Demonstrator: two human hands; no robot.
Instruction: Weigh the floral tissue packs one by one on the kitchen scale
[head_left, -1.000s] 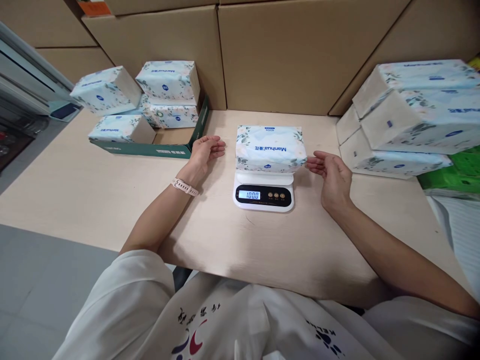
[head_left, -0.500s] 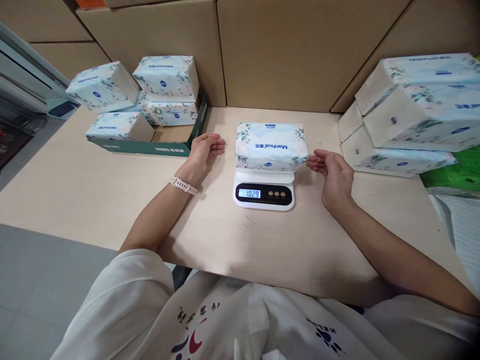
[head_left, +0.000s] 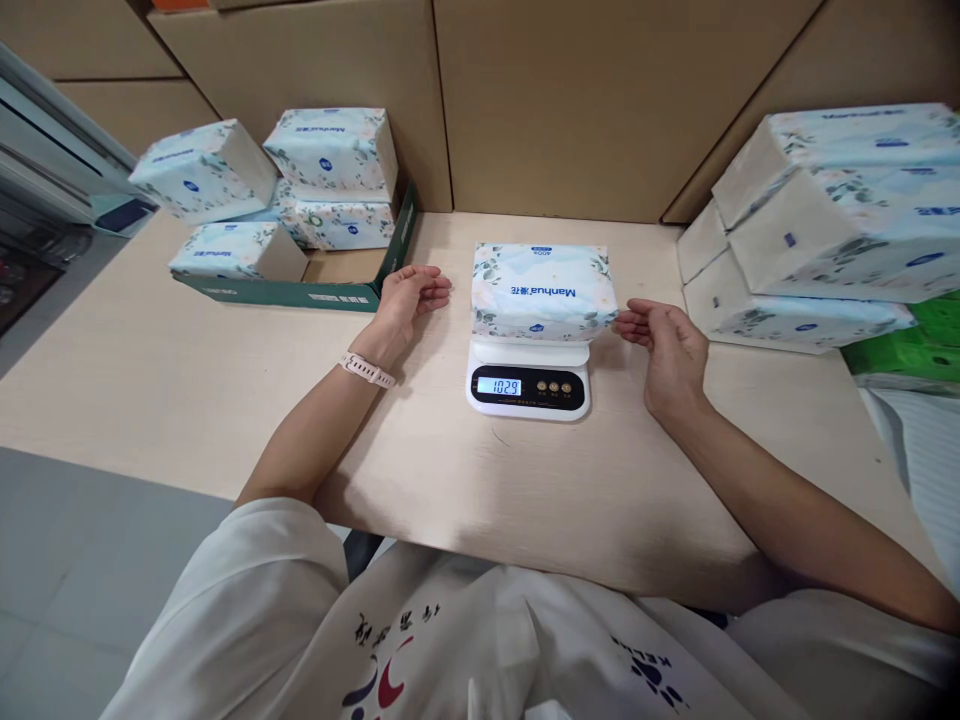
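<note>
A floral pack of tissues (head_left: pixel 541 290) lies on the platform of a white digital scale (head_left: pixel 529 410). The scale's lit display (head_left: pixel 499 387) appears to read 1029; any decimal point is hard to make out. To the left of the pack, my left hand (head_left: pixel 411 300) rests palm inward with its fingers loosely curved, apart from the pack and holding nothing. My right hand (head_left: pixel 667 350) is at the pack's right side, fingers extended and fingertips close to its corner; I cannot tell whether they touch. It holds nothing.
At the left, a green shallow carton (head_left: pixel 292 294) holds several tissue packs (head_left: pixel 330 155). More tissue packs (head_left: pixel 840 230) are stacked at the right, beside green packages (head_left: pixel 922 345). Large cardboard boxes (head_left: pixel 562 110) line the table's back. The table's front edge is near my body.
</note>
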